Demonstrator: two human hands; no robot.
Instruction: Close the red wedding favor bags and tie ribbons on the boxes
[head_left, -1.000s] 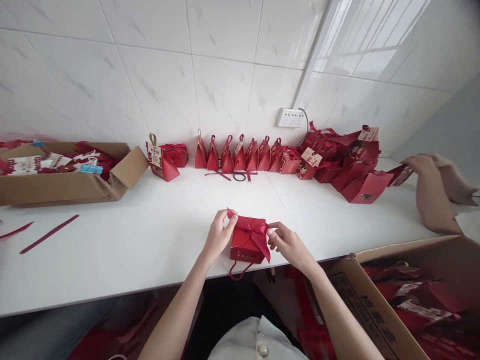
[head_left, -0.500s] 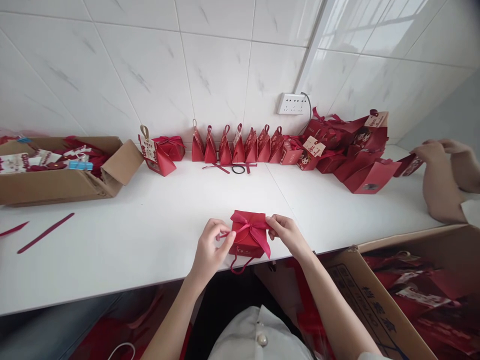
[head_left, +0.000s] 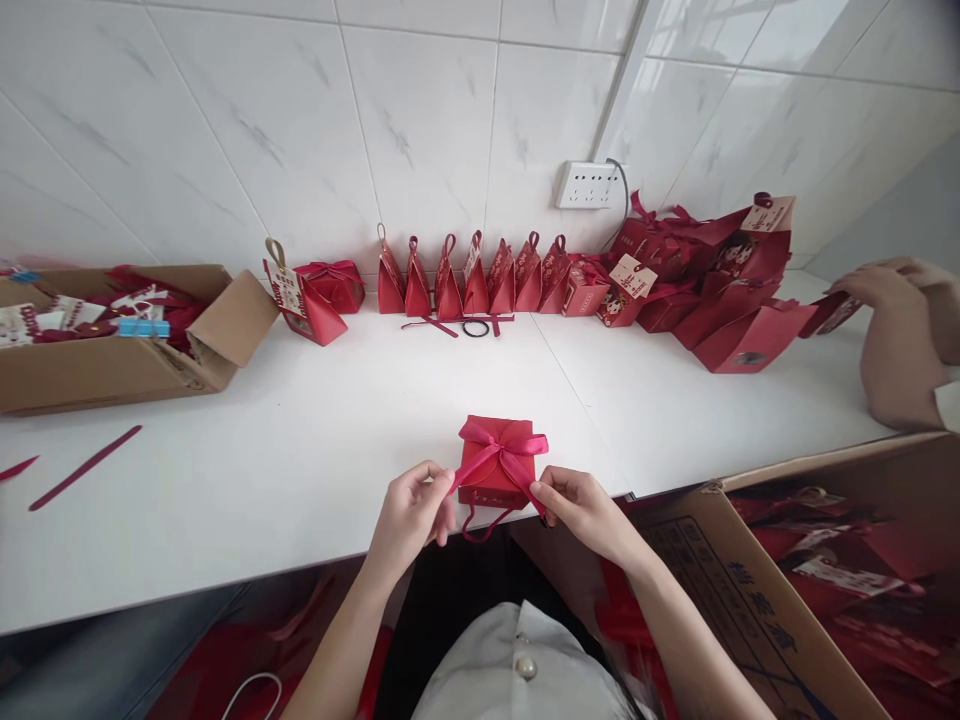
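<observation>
A small red gift box with a red ribbon bow on top sits at the near edge of the white table. My left hand pinches the left ribbon tail, just left of the box. My right hand pinches the right ribbon tail at the box's lower right corner. A thin loop of red cord hangs below the box over the table edge.
A row of red pouch-shaped boxes lines the back wall, with a pile of red boxes to the right. An open carton stands at left, another carton at lower right. Another person's hands are at the far right. Loose ribbon strips lie left.
Both my hands dropped from the bow's loops at the box's top to the ribbon tails near its front. The box sits slightly nearer the table edge in view.
</observation>
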